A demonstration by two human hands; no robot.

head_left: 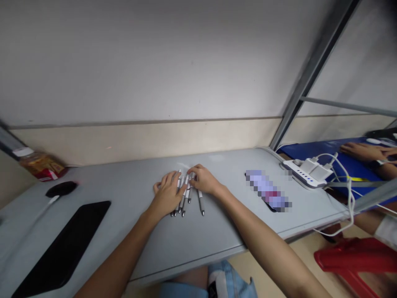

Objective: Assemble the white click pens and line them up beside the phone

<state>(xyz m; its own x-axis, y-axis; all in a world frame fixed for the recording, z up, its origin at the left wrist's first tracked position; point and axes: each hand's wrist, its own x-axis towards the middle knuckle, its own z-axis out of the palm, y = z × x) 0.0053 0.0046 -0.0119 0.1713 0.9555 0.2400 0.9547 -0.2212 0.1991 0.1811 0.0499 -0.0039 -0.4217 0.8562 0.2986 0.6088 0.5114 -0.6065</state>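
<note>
Several pens (188,193) with white barrels, grey grips and silver tips lie bunched on the grey desk (198,242), tips towards me. Over the left part of the bunch rests my left hand (169,194), palm down, its fingers and thumb closed about the pens and covering much of them. My right hand (204,180) is at the upper ends of the pens, fingers bent in a pinch that hides what lies under them. One pen (201,203) lies apart from the others, its upper end beneath my right hand.
Left are a black flat pad (63,248), a dark oval thing (61,189) with a white cable, and a labelled jar (43,164). A phone (267,190) and power strip (305,174) lie right. Another person's hands (366,152) rest at a blue surface beyond the metal frame.
</note>
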